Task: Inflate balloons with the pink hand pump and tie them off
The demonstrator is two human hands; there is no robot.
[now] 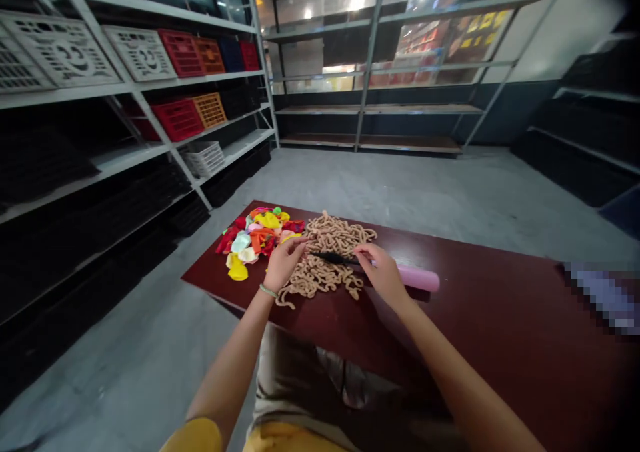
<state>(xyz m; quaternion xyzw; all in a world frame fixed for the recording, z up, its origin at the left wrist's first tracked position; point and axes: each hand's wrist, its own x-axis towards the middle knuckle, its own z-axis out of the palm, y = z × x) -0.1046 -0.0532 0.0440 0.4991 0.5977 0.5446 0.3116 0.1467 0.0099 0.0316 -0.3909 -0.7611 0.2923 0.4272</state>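
My left hand, with a pale green band at its wrist, is closed over the left side of a pile of tan, rope-like pieces; what its fingertips pinch is too small to name. My right hand is at the pile's right side, thumb and finger pinched near the end of a thin black item. That black item lies across between my two hands. A pink cylinder extends to the right from behind my right hand. Colourful limp balloon-like pieces are heaped left of the tan pile.
The dark red table carries all this, with a blurred bluish object at its right end. Shelves with white, red and orange crates stand at the left. More metal shelving is along the back wall.
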